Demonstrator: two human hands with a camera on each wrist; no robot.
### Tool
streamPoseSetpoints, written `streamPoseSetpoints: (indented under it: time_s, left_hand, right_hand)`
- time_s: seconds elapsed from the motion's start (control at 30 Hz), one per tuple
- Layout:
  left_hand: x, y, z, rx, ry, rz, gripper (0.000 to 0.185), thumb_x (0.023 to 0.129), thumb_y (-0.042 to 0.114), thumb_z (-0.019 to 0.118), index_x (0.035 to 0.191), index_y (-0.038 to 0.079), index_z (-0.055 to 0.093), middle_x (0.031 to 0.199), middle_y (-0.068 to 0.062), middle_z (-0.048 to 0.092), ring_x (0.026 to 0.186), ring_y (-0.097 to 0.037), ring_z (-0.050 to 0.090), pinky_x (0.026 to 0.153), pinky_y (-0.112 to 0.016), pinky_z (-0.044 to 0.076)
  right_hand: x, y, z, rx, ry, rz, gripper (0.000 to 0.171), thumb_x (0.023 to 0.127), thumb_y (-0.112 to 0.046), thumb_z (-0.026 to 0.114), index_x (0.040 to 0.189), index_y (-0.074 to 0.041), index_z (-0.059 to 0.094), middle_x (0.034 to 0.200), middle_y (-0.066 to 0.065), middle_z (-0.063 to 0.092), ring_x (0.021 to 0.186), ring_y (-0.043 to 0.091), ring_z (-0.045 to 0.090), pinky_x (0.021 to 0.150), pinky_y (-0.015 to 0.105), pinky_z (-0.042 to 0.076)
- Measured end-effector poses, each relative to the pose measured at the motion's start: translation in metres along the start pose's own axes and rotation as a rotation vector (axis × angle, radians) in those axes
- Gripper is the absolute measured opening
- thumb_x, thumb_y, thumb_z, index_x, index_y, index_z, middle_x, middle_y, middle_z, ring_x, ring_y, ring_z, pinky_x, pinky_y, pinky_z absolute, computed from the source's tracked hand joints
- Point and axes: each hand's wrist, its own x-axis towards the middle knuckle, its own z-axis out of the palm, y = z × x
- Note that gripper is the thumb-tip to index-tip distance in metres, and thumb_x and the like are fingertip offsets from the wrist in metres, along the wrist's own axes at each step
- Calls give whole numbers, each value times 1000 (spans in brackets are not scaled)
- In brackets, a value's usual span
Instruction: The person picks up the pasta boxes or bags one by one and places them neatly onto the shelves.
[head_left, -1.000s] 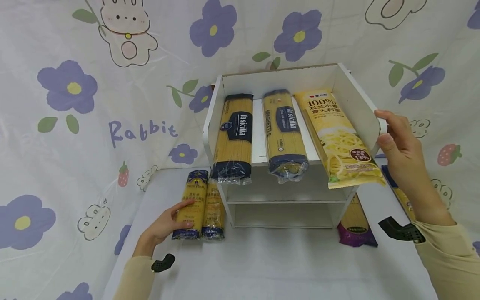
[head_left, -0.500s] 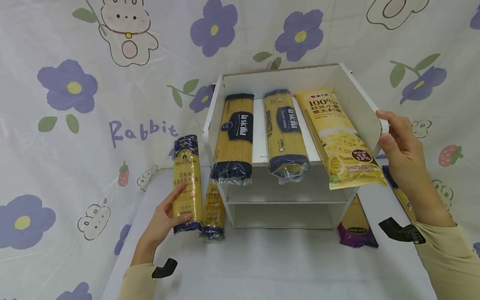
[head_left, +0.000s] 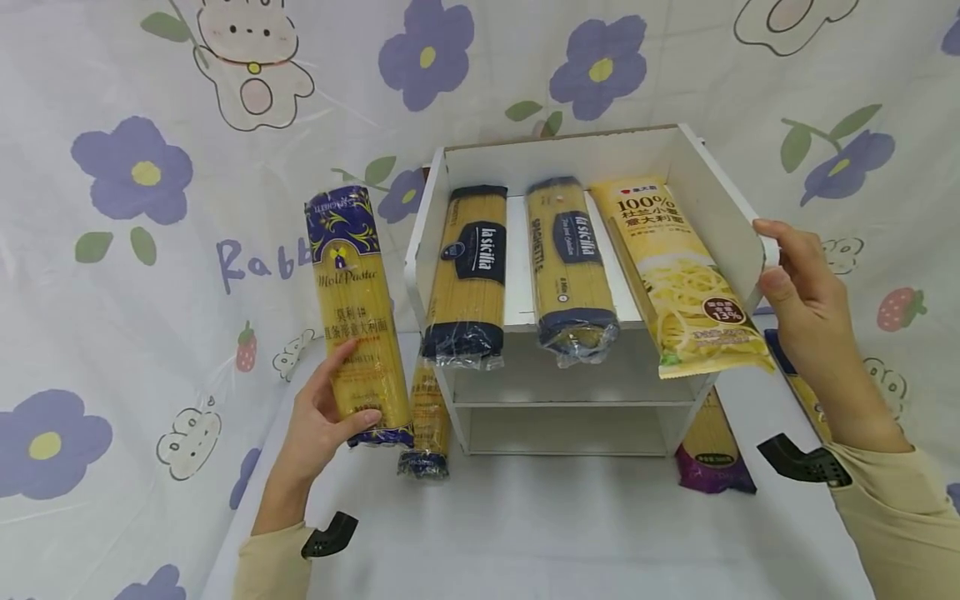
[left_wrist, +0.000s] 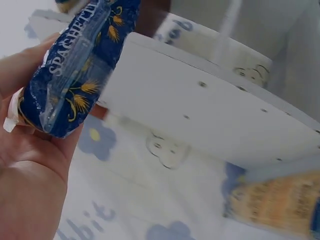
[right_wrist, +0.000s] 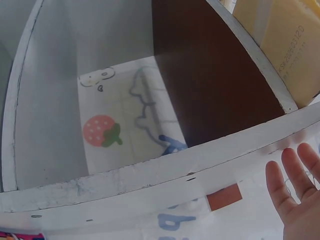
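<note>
your left hand point(head_left: 313, 429) grips a raised pasta packet point(head_left: 360, 312), your right hand point(head_left: 813, 312) pinches the shelf point(head_left: 562, 158) edge, apparently the loading step, which next calls for clearing the side wall point(left_wrist: 165, 90).

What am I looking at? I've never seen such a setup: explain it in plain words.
There is no machine here, just a person's two bare hands. The wide view comes from a camera worn on the head, looking forward and down; the two close views come from cameras on the wrists.

The left hand holds a Moli Pasta packet, raised beside a white shelf. The right hand holds the shelf's right side edge. On the top level lie three pasta packs.

On the white table there is a packet left of the shelf, a purple-ended packet to its right, and a blue-ended packet partly behind the right arm.
</note>
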Motion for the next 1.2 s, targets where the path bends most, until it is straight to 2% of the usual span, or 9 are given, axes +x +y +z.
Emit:
streamPoseSetpoints:
  time_s: [0.13, 0.27, 0.4, 0.57, 0.7, 0.8, 0.9, 1.07, 1.2]
  left_hand:
    - [5, 17, 2, -7, -4, 94, 90, 79, -18, 68, 155, 14, 32, 149, 0, 39, 116, -14, 57, 88, -27, 57]
    - [7, 26, 3, 1, -51, 189, 86, 80, -16, 69, 153, 14, 36, 142, 2, 45, 115, -13, 58, 88, -27, 58]
    - [8, 33, 11, 56, -118, 218, 79, 83, -12, 70, 151, 15, 40, 138, 6, 49, 113, -10, 60, 86, -27, 58]
    - [6, 43, 20, 144, -166, 245, 74, 81, -13, 71, 145, 17, 50, 139, 11, 51, 116, -7, 59, 88, -25, 57]
    - [5, 50, 23, 199, -193, 300, 81, 75, -20, 71, 138, 29, 58, 135, 17, 57, 117, -4, 59, 89, -22, 56]
    - [8, 54, 26, 254, -248, 364, 81, 72, -22, 72, 135, 28, 60, 132, 17, 61, 115, -3, 60, 88, -20, 55]
    - [13, 55, 30, 303, -325, 406, 71, 74, -19, 72, 133, 21, 64, 132, 14, 62, 112, -5, 62, 88, -21, 56]
    - [16, 55, 39, 289, -458, 356, 55, 82, -14, 68, 128, 17, 68, 132, 0, 64, 116, -8, 62, 86, -27, 59]
    - [19, 54, 47, 329, -541, 315, 47, 87, -12, 65, 126, 15, 70, 131, -12, 66, 121, -12, 61, 87, -30, 59]
  right_hand:
    - [0, -1, 0, -22, 1, -9, 41, 105, -11, 43, 145, -5, 45, 124, -8, 50, 97, 8, 51, 79, 10, 45]
    - [0, -1, 0, -46, 5, -1, 41, 105, -12, 43, 145, -5, 45, 124, -10, 50, 98, 7, 52, 79, 10, 45]
    - [0, 0, -2, -57, 12, 1, 41, 105, -12, 43, 145, -6, 45, 125, -10, 50, 99, 7, 52, 80, 10, 44]
    - [0, -1, -1, -3, 11, 7, 41, 104, -11, 45, 145, -5, 46, 124, -8, 50, 100, 8, 52, 81, 10, 45]
    - [1, 0, -1, 6, 11, 9, 41, 104, -12, 45, 145, -5, 46, 125, -7, 50, 101, 8, 53, 81, 10, 45]
    - [1, 0, -2, 0, 18, 1, 41, 104, -12, 45, 145, -5, 46, 124, -8, 50, 100, 8, 53, 80, 10, 46]
    - [1, 0, -3, 20, 23, -4, 41, 104, -12, 45, 144, -4, 46, 123, -7, 51, 98, 8, 53, 78, 10, 45]
    - [1, -1, 0, 62, 10, 6, 41, 103, -11, 46, 144, -4, 46, 123, -6, 51, 98, 9, 53, 79, 10, 46]
    - [1, 0, 1, -9, 10, 16, 41, 104, -11, 44, 145, -6, 46, 124, -9, 51, 98, 8, 52, 79, 10, 45]
